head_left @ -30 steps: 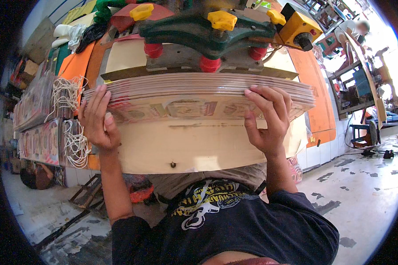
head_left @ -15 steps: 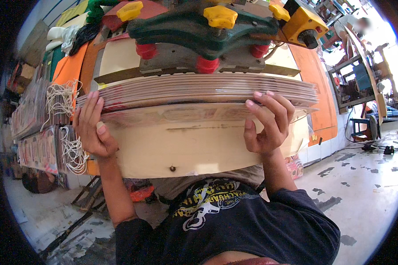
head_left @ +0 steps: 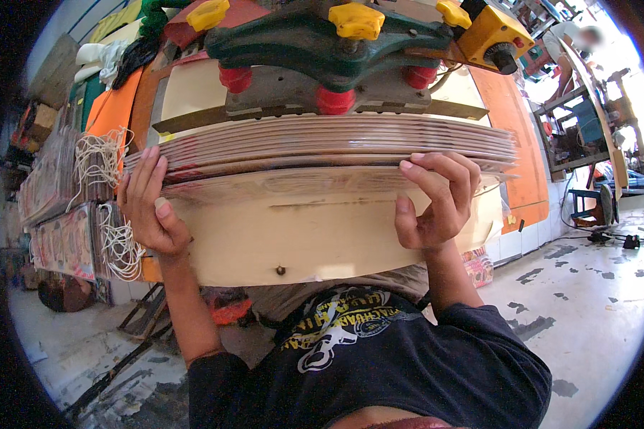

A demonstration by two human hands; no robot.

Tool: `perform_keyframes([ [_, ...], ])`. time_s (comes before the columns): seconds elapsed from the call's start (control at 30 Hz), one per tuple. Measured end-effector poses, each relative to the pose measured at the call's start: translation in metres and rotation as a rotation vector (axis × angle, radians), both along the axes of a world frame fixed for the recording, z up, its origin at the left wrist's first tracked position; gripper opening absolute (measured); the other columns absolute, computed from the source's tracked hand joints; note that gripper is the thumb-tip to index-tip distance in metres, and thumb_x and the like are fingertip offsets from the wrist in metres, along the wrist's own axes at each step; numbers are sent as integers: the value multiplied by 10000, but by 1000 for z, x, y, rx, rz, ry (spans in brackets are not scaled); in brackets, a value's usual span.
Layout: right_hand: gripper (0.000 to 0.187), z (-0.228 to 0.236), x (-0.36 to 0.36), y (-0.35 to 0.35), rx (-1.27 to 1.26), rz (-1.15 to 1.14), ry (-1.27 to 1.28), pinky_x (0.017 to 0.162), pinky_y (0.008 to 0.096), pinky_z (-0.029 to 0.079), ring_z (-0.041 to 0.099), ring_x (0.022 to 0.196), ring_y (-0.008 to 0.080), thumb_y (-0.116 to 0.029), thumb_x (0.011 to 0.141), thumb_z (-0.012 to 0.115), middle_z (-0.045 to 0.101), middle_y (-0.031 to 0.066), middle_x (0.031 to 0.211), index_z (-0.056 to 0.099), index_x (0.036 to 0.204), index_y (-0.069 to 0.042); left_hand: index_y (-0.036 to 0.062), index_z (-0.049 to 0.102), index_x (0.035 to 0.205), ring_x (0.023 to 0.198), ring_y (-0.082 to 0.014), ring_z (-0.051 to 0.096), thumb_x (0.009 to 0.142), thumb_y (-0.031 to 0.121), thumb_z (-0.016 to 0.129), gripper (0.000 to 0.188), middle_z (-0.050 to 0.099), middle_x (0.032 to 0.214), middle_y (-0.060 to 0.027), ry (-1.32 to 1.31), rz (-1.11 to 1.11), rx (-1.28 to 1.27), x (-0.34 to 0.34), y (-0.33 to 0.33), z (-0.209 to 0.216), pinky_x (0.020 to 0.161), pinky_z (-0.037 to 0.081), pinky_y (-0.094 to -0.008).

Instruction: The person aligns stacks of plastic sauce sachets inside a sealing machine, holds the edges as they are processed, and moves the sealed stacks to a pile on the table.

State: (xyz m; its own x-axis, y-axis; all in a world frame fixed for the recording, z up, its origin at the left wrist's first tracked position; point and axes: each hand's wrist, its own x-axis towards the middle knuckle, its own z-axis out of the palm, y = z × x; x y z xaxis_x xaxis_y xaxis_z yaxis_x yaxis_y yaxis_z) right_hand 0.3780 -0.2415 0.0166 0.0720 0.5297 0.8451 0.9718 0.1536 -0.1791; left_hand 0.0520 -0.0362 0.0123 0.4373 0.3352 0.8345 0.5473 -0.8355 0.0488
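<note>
A stack of thin flat sheets (head_left: 322, 146) with pale layered edges lies in front of a dark green clamp (head_left: 329, 46) on a machine. My left hand (head_left: 150, 207) is at the stack's left end, its fingers straight and touching the near edge, thumb held apart. Toward the right end, my right hand (head_left: 440, 204) has bent fingers with the tips against the same edge; its thumb stands away from them. Neither hand is wrapped round anything. Below the stack, a glossy printed sheet (head_left: 293, 182) lies at the back of a cream board (head_left: 322, 243) between my forearms.
Yellow star knobs (head_left: 356, 23) and red feet (head_left: 335, 101) sit on the clamp, with a yellow control box (head_left: 494, 39) beside it. Bundles of printed bags (head_left: 61, 239) with white cords (head_left: 118, 243) stand at left. A person (head_left: 564, 50) is at far right.
My right hand's fingers have shifted slightly along the stack's edge. My left hand stays nearly still. The person at far right has moved an arm.
</note>
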Motion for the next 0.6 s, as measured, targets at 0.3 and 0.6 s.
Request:
perform_keyframes([
  [0.3, 557, -5, -7, 0, 59, -55, 34, 881, 406, 383, 545, 913, 247, -227, 624, 697, 621, 40, 1004, 762, 1171, -138, -19, 693, 1238, 1227, -321, 659, 1041, 239, 285, 521, 716, 1265, -176, -6, 8, 41, 1, 1, -1, 1157, 353, -458],
  [0.6, 567, 1, -11, -2, -88, -130, -56, 908, 389, 322, 470, 947, 228, -265, 661, 675, 534, 44, 989, 758, 1200, -111, -2, 704, 1181, 1185, -322, 681, 1055, 249, 259, 526, 733, 1222, -169, -33, -9, 91, -1, 2, -4, 1137, 375, -463],
])
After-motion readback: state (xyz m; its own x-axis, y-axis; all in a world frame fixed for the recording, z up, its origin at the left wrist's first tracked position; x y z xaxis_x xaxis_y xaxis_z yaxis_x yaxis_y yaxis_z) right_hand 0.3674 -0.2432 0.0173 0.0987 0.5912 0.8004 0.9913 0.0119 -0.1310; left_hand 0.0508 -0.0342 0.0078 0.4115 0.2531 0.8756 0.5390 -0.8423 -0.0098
